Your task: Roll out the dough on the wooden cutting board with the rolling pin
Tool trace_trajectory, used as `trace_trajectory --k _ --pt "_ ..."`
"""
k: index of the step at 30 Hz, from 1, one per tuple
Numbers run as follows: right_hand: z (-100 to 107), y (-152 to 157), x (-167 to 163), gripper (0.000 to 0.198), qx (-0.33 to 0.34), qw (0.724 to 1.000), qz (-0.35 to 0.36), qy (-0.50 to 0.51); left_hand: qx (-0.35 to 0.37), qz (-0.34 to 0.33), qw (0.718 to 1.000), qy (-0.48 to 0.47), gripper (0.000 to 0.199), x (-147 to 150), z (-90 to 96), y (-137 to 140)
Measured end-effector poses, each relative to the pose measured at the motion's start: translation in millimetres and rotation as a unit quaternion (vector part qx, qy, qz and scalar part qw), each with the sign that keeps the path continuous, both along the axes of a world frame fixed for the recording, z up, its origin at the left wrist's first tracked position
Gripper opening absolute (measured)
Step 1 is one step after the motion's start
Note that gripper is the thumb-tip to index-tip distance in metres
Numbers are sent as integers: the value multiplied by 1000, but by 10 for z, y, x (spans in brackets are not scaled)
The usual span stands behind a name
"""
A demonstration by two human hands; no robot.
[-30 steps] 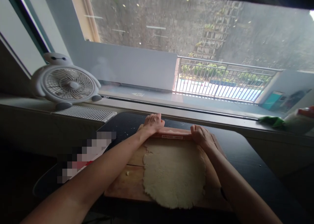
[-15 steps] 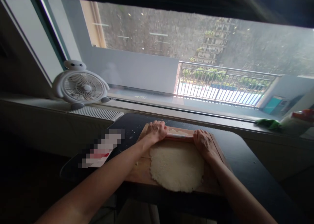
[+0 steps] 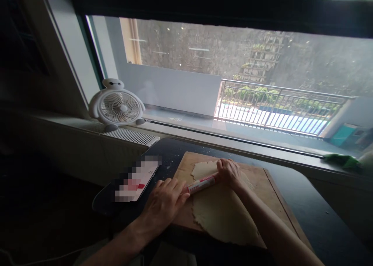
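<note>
A flat sheet of pale dough with ragged edges lies on a wooden board. Across it, at a slant, rests a rolling pin with a red and white label. My left hand is closed over the pin's near left end, its fingers partly stretched along it. Farther off, my right hand wraps round the other end. The pin's ends are hidden under both hands, and my right forearm covers part of the dough.
The board lies on a dark table with rounded corners. To the left is a flat, partly pixelated pinkish object. A white fan stands on the sill by the window, and a green cloth-like thing lies at the right.
The pin has turned from nearly level to slanted. My left hand has come nearer and lower, its fingers less curled. The dough now reaches beyond the pin. The view has swung left.
</note>
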State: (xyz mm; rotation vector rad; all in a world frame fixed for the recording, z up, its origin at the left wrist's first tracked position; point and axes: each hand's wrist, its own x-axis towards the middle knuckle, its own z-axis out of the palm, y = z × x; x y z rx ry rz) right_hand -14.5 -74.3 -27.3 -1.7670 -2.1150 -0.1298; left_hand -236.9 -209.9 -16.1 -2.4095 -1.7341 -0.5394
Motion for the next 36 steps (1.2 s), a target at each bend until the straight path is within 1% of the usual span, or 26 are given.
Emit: trace_trajectory --k 4,7,9,12,14,16,18,20,24,27,30,33,36 --pt "69 408 -278 31 -42 999 35 -4 -27 21 999 -13 31 29 -24 -8" --pt "121 482 -306 28 -59 995 79 -12 -27 27 999 -19 34 71 -49 -21" --pt "134 394 -236 31 -66 992 103 -19 -16 26 999 -17 37 103 -79 -73" --pt "115 123 -49 38 -67 988 135 -32 5 16 1000 -18 42 167 -153 -202" --pt "88 -71 74 42 -51 984 167 -43 18 5 999 -26 46 205 -216 -284" --pt "66 -201 144 45 -31 980 190 -56 26 -10 999 -34 49 222 -275 -337" --pt "62 -224 129 46 -23 979 190 -68 29 -20 998 -42 49 210 -318 -352" --pt "78 -136 17 44 -29 978 193 -74 27 -11 999 -45 48 166 -336 -339" --pt "129 238 -407 43 -74 975 196 -69 30 34 998 -33 45 21 -325 -297" --pt "143 507 -735 53 -96 975 191 -64 32 45 998 -27 43 -77 -321 -281" --pt "150 611 -906 60 -103 976 185 -58 33 45 998 -27 41 -109 -329 -294" --pt "155 506 -813 58 -98 979 173 -51 55 35 998 -17 49 -71 -344 -346" --pt "116 274 -471 50 -93 980 169 -44 84 -13 996 -13 57 8 -375 -411"
